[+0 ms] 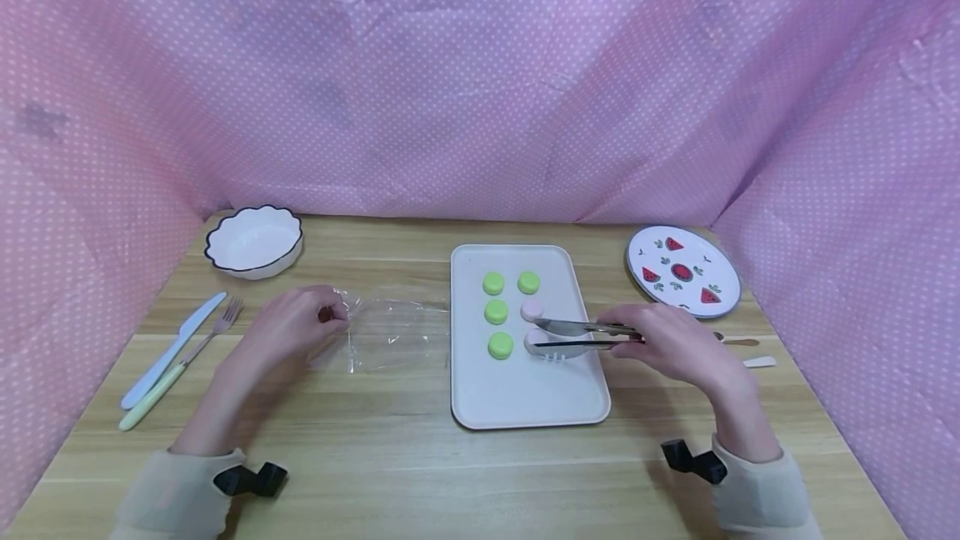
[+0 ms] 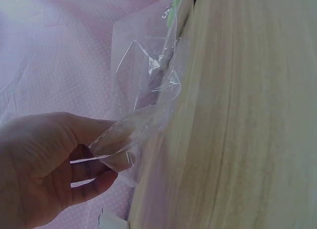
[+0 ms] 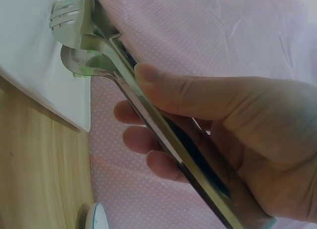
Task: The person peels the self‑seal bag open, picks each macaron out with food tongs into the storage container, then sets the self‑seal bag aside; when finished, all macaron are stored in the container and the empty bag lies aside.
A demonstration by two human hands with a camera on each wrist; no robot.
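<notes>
My left hand (image 1: pixel 296 323) pinches the edge of a clear plastic bag (image 1: pixel 397 332), which stretches right toward a white tray (image 1: pixel 480 402). In the left wrist view, the thumb and fingers grip the crinkled bag (image 2: pixel 148 85). My right hand (image 1: pixel 678 344) holds metal tongs (image 1: pixel 566 327) across the tray's right edge. Their tips reach two pale pink macaron-like rounds, the farther one (image 1: pixel 532 309) and the nearer one (image 1: pixel 534 338). The right wrist view shows the thumb along one arm of the tongs (image 3: pixel 131 85), a slotted head at its end. Several green rounds (image 1: pixel 500 346) sit beside the pink ones.
A scalloped white bowl (image 1: pixel 255 242) stands at the back left, with a knife (image 1: pixel 172 352) and a fork (image 1: pixel 180 365) nearer. At the back right lie watermelon-patterned plates (image 1: pixel 697 265). Beyond my right hand a white handle (image 1: pixel 760 362) shows. Pink dotted cloth (image 1: pixel 465 107) hangs around the table.
</notes>
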